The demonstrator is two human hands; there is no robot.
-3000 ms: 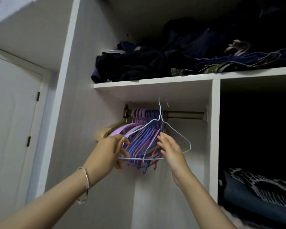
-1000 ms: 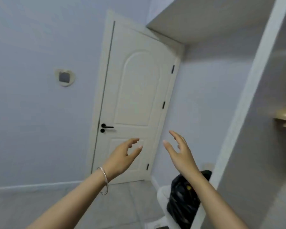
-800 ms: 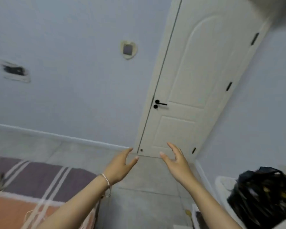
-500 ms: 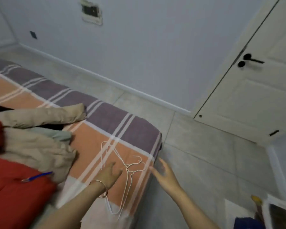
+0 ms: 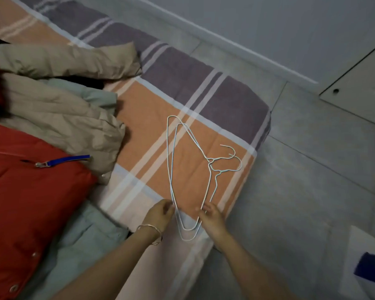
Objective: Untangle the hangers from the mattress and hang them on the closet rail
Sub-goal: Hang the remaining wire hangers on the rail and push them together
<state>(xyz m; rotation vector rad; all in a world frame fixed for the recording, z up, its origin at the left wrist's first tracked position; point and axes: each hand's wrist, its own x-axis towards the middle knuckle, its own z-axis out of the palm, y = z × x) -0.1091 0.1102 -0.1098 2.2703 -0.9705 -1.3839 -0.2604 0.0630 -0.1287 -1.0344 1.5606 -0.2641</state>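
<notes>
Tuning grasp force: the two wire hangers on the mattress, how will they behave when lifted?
The wire hangers look thin: probably light and springy, not floppy. Their frames and hooks overlap, so lifting one likely drags the other. Lying flat on the soft mattress, the wire may be fiddly to pinch.

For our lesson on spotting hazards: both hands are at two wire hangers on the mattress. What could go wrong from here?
1. The hangers overlap, their hooks crossing, so lifting one may drag the other along.
2. They lie by the mattress corner; a dragged hanger could slip to the floor.
Whether the left hand or right hand has a grip yet is unclear.
</notes>
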